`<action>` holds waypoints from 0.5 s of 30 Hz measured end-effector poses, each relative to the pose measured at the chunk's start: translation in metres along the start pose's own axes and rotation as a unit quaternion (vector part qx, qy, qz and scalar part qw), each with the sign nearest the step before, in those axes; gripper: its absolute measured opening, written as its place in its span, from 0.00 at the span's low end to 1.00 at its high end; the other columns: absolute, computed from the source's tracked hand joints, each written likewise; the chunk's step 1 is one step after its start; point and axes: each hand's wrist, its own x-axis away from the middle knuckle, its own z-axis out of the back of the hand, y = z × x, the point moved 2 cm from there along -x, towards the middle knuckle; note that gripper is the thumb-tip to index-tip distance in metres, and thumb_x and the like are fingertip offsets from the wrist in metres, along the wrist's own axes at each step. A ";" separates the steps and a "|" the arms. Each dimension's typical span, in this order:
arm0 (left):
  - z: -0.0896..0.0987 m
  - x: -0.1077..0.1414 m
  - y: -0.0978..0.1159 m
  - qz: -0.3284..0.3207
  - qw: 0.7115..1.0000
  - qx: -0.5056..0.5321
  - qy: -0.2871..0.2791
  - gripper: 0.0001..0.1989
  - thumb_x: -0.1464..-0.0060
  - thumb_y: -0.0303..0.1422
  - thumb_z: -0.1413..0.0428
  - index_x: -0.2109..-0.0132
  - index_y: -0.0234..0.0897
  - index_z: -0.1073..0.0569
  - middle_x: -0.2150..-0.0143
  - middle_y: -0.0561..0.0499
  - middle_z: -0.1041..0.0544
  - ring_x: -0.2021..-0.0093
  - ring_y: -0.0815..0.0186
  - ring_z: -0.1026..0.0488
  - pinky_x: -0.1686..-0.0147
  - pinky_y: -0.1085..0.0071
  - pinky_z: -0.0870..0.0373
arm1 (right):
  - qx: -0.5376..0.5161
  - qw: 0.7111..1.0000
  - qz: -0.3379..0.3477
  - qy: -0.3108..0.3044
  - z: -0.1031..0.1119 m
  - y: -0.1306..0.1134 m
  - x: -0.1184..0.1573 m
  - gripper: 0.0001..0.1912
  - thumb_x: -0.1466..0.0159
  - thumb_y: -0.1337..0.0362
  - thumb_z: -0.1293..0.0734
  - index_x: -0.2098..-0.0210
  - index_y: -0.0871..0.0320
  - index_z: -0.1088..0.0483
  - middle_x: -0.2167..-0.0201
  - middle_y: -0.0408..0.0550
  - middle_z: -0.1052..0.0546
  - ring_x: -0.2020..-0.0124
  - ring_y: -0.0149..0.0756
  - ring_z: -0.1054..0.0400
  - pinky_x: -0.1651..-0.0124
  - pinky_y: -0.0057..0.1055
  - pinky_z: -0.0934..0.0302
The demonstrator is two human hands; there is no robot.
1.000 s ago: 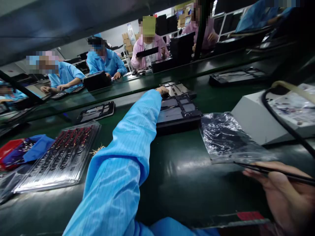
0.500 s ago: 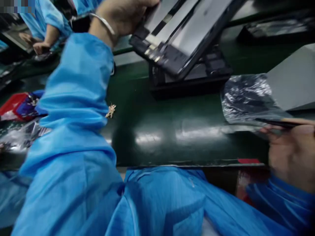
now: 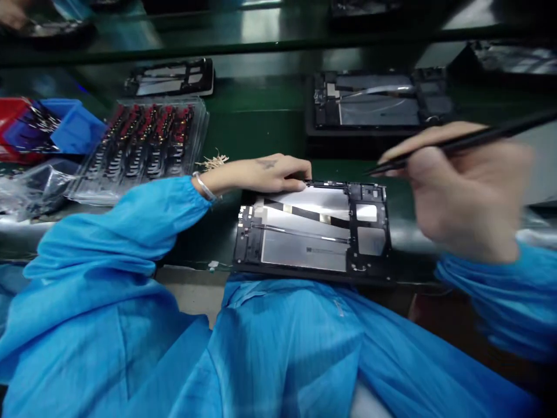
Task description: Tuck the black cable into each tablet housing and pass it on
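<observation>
An opened tablet-like device point(image 3: 304, 232) lies flat at the front edge of the green bench, its silver inside and black cables facing up. My left hand point(image 3: 278, 173) grips its upper edge, thumb and fingers closed there. My right hand point(image 3: 470, 191) is raised to the right of the device, slightly blurred, closed around a thin black pen-like tool point(image 3: 461, 139) whose tip points left, above the bench. Behind, a second opened device point(image 3: 376, 107) rests on a black block point(image 3: 339, 139).
At the left stand a clear tray point(image 3: 134, 145) of small red-and-black parts, a blue bin point(image 3: 78, 125), a red bin point(image 3: 13, 116) and a plastic bag point(image 3: 52, 186). Another opened device point(image 3: 172, 78) lies behind the tray. A person's hand point(image 3: 13, 14) shows at the top left.
The device in my left hand has come down from above the block to the bench's front edge. My right hand has risen and moved left with the tool. The view has shifted.
</observation>
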 end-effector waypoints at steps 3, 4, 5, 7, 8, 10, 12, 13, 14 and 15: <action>-0.016 0.016 0.000 0.011 0.996 -0.037 0.075 0.18 0.29 0.37 0.53 0.42 0.34 0.25 0.46 0.43 0.23 0.47 0.60 0.25 0.45 0.66 0.31 | 0.046 0.995 0.006 -0.092 -0.033 0.013 -0.020 0.05 0.33 0.60 0.26 0.63 0.53 0.18 0.66 0.43 0.20 0.65 0.33 0.23 0.58 0.32 0.24; -0.021 0.020 0.000 0.023 0.994 -0.045 0.093 0.18 0.29 0.36 0.53 0.41 0.34 0.25 0.45 0.43 0.23 0.46 0.60 0.25 0.45 0.66 0.32 | 0.050 0.992 -0.010 -0.115 -0.038 0.021 -0.023 0.07 0.33 0.57 0.26 0.63 0.54 0.19 0.66 0.42 0.19 0.65 0.33 0.23 0.58 0.31 0.24; -0.026 0.023 -0.001 0.035 0.992 -0.052 0.112 0.19 0.28 0.36 0.53 0.41 0.34 0.25 0.45 0.43 0.23 0.46 0.59 0.25 0.45 0.65 0.32 | 0.048 0.990 -0.027 -0.130 -0.041 0.029 -0.025 0.10 0.34 0.54 0.25 0.63 0.54 0.19 0.66 0.42 0.20 0.65 0.33 0.22 0.58 0.31 0.24; -0.034 0.027 -0.003 0.049 0.987 -0.063 0.138 0.19 0.27 0.37 0.54 0.40 0.35 0.25 0.45 0.44 0.22 0.46 0.58 0.25 0.46 0.65 0.32 | 0.042 0.987 -0.058 -0.144 -0.042 0.041 -0.026 0.14 0.35 0.50 0.25 0.63 0.54 0.20 0.66 0.43 0.20 0.65 0.35 0.22 0.59 0.32 0.23; -0.036 0.027 -0.004 0.052 0.985 -0.069 0.146 0.19 0.27 0.37 0.55 0.40 0.35 0.25 0.45 0.44 0.22 0.46 0.58 0.25 0.47 0.64 0.32 | 0.040 0.986 -0.069 -0.149 -0.042 0.044 -0.025 0.15 0.35 0.49 0.25 0.63 0.55 0.20 0.66 0.44 0.20 0.65 0.35 0.22 0.59 0.33 0.23; -0.039 0.026 -0.006 0.059 0.984 -0.076 0.149 0.20 0.26 0.38 0.55 0.40 0.37 0.24 0.45 0.45 0.21 0.46 0.57 0.25 0.49 0.65 0.31 | 0.050 0.982 -0.083 -0.160 -0.041 0.045 -0.023 0.14 0.34 0.50 0.26 0.63 0.55 0.20 0.65 0.45 0.19 0.65 0.35 0.22 0.59 0.33 0.24; -0.040 0.024 -0.007 0.066 0.984 -0.077 0.144 0.20 0.27 0.39 0.55 0.40 0.38 0.24 0.46 0.46 0.21 0.47 0.57 0.25 0.50 0.65 0.31 | 0.081 0.978 -0.085 -0.170 -0.040 0.041 -0.022 0.12 0.33 0.52 0.26 0.62 0.55 0.20 0.65 0.45 0.19 0.65 0.34 0.22 0.59 0.32 0.26; -0.040 0.023 -0.008 0.069 0.985 -0.076 0.141 0.20 0.27 0.39 0.55 0.40 0.38 0.24 0.46 0.46 0.21 0.47 0.57 0.25 0.51 0.65 0.31 | 0.098 0.976 -0.082 -0.174 -0.040 0.038 -0.021 0.11 0.32 0.53 0.27 0.62 0.55 0.20 0.65 0.45 0.19 0.64 0.34 0.22 0.60 0.31 0.27; -0.040 0.023 -0.007 0.072 0.985 -0.075 0.140 0.20 0.27 0.39 0.55 0.41 0.39 0.24 0.46 0.46 0.21 0.47 0.57 0.25 0.51 0.65 0.31 | 0.115 0.974 -0.079 -0.177 -0.041 0.036 -0.021 0.11 0.32 0.54 0.27 0.62 0.55 0.20 0.65 0.44 0.18 0.64 0.34 0.22 0.61 0.30 0.28; -0.040 0.022 -0.007 0.072 0.985 -0.075 0.140 0.20 0.27 0.39 0.55 0.41 0.39 0.24 0.46 0.46 0.21 0.47 0.57 0.25 0.52 0.65 0.32 | 0.129 0.972 -0.076 -0.180 -0.041 0.035 -0.021 0.10 0.32 0.54 0.27 0.62 0.55 0.20 0.64 0.44 0.18 0.64 0.34 0.23 0.62 0.30 0.29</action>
